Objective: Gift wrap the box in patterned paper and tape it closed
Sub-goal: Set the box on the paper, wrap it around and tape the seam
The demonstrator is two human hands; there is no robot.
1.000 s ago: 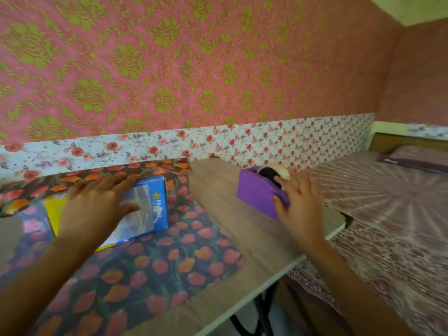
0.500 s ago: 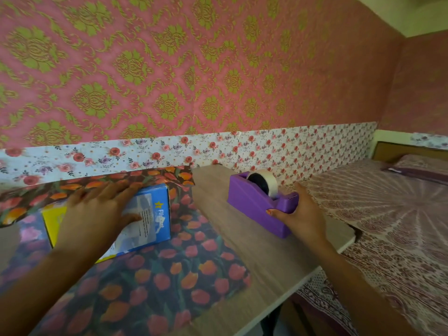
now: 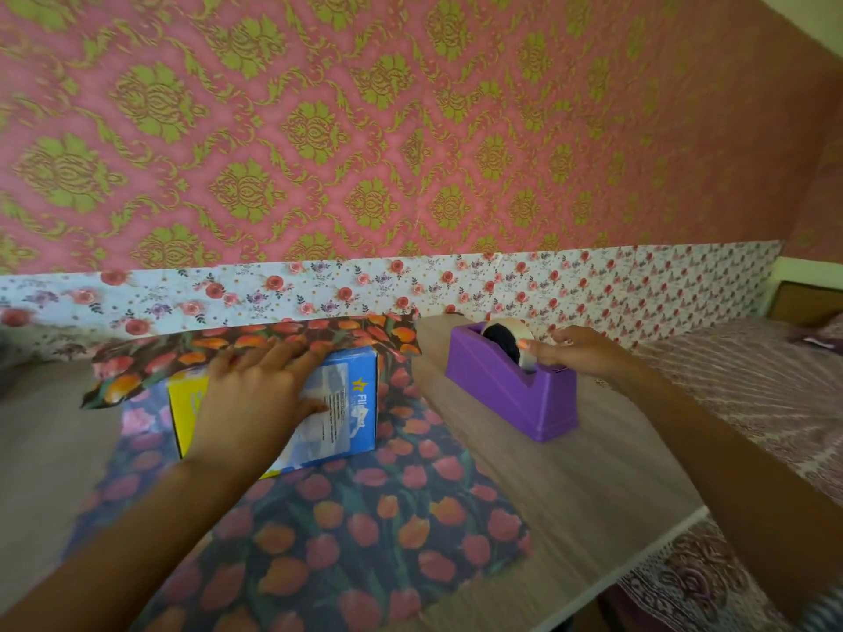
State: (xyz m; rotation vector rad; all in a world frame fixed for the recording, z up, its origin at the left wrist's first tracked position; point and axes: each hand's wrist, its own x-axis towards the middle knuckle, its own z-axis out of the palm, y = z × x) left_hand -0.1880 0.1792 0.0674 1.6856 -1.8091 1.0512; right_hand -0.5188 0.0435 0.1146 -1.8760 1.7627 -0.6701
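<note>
A blue and yellow box [image 3: 346, 410] lies on a dark sheet of tulip-patterned paper [image 3: 365, 531] spread over the wooden table [image 3: 584, 476]. The sheet's far edge is folded up over the box's back. My left hand [image 3: 255, 394] lies flat on top of the box with fingers spread, pressing that folded edge down. To the right stands a purple tape dispenser [image 3: 511, 394] with a roll of tape in it. My right hand [image 3: 575, 351] reaches over the dispenser, its fingertips at the roll near the cutter end; whether it pinches tape is unclear.
The table stands against a wall with pink-and-green wallpaper and a floral border strip [image 3: 502, 285]. A bed with a patterned cover [image 3: 752, 403] sits directly right of the table's edge. Bare wood lies between the paper and the dispenser.
My right hand let go of the dispenser's front end and rose to the tape roll on top. The left hand stayed flat on the box. The view tilted down slightly.
</note>
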